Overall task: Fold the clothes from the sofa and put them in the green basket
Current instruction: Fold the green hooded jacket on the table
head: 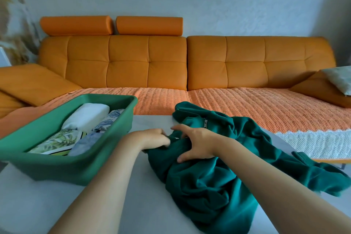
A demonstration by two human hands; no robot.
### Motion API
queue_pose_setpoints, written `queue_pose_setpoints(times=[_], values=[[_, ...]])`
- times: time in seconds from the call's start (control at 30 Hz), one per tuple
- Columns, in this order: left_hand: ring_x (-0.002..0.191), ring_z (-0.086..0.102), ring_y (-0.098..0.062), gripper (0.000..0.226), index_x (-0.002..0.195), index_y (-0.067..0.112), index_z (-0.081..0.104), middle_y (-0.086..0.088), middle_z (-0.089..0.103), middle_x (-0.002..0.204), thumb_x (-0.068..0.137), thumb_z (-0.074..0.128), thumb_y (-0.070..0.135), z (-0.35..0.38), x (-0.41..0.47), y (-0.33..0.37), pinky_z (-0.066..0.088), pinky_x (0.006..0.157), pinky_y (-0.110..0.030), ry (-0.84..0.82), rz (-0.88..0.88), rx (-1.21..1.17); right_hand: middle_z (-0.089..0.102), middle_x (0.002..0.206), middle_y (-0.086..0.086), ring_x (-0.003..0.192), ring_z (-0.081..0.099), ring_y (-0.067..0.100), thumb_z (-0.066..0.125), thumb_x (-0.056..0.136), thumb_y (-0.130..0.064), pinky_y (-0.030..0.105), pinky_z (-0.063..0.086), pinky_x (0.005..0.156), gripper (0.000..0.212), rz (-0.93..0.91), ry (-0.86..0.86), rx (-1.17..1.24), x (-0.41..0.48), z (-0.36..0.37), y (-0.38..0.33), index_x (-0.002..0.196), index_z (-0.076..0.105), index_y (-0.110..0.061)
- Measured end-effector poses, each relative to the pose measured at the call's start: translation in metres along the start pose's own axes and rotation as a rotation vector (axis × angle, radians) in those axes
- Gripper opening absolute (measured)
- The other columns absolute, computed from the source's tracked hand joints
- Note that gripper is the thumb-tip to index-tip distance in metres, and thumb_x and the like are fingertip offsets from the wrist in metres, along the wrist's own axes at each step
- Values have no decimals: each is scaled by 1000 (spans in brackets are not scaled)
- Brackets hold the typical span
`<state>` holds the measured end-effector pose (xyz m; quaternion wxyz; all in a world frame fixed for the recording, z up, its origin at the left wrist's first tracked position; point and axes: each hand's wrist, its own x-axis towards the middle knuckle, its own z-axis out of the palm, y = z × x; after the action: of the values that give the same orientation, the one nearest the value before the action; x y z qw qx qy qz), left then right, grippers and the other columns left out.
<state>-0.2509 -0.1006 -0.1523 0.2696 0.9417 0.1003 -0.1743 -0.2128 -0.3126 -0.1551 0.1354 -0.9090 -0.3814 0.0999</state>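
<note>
Since teal zip sweatshirt (209, 176) lies crumpled on tabletop (57, 205) near green basket (76, 169), we reckon soft, floppy, bulky. Left hand (155, 137) pinches its edge, right hand (197, 144) spread flat on top. Better grab by shoulders.

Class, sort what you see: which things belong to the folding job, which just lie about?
Job: teal zip garment, green basket, folded clothes inside, left hand, right hand, white table.
Lying about: orange bolsters, pale cushion, orange throw.
</note>
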Motion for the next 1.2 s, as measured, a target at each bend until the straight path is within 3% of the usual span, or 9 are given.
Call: queue_pose_setpoints(times=[0.2, 0.37, 0.47, 0.57, 0.8, 0.9, 1.0, 1.1, 1.2], values=[[87, 66, -1, 31, 103, 41, 68, 18, 70, 93, 73, 77, 39, 2, -8, -9, 52, 74, -25, 95, 304, -69, 64, 117, -15, 111, 58, 13, 77, 73, -51, 36, 43, 103, 56, -18, 62, -109, -11, -10, -1, 125, 57, -44], [89, 65, -6, 31, 102, 44, 64, 16, 66, 105, 76, 77, 36, 1, -20, 14, 52, 75, -29, 218, 422, -93, 63, 117, -15, 106, 62, 11, 75, 63, -55, 39, 50, 99, 58, 193, -219, 234, -25, -29, 17, 118, 61, -43], [102, 69, -16, 42, 119, 30, 66, 4, 70, 117, 80, 79, 29, 7, -28, 18, 57, 91, -38, -130, 347, -155, 55, 87, -1, 78, 48, 19, 57, 64, -50, 42, 44, 82, 31, 316, -270, 399, -19, -32, 14, 77, 62, -22], [98, 69, -19, 39, 115, 23, 71, -1, 73, 111, 80, 74, 39, 8, -34, 22, 59, 81, -35, -531, 324, -368, 73, 80, 4, 69, 66, 20, 39, 81, -48, 33, 52, 76, 47, 447, -245, 185, -11, -34, 14, 85, 71, -14], [99, 70, -10, 22, 99, 34, 80, 6, 75, 108, 90, 61, 27, 9, -15, 19, 50, 97, -30, -667, 434, -400, 62, 104, -6, 88, 61, 17, 43, 86, -74, 32, 41, 61, 59, 391, 244, -327, 40, -13, -9, 102, 59, -19], [90, 72, -9, 23, 98, 32, 79, 5, 76, 100, 87, 61, 22, 8, -3, 13, 55, 81, -24, -537, 409, -400, 60, 88, -4, 71, 55, 15, 58, 85, -56, 29, 36, 53, 38, 487, 117, -375, 52, 1, -6, 82, 54, -18], [82, 70, -15, 27, 93, 27, 74, 7, 76, 89, 88, 49, 16, 7, 15, -1, 54, 69, -26, -62, 319, -317, 60, 81, -1, 73, 60, 21, 62, 89, -32, 28, 40, 52, 18, 451, 169, -249, 53, 2, 9, 78, 60, -17], [106, 62, -21, 24, 105, 25, 67, 1, 70, 115, 97, 45, 16, 17, 36, -9, 51, 91, -35, 344, 210, -157, 64, 87, -3, 84, 62, 21, 60, 95, -34, 34, 51, 64, 18, 374, 258, -86, 47, -5, 23, 85, 66, -21], [130, 51, -23, 44, 141, 15, 52, -7, 54, 144, 100, 51, 31, 37, 52, 1, 40, 108, -35, 258, 211, -138, 64, 91, -6, 86, 60, 17, 59, 97, -37, 38, 53, 76, 13, 320, 399, 54, 35, -5, 34, 97, 66, -26]])
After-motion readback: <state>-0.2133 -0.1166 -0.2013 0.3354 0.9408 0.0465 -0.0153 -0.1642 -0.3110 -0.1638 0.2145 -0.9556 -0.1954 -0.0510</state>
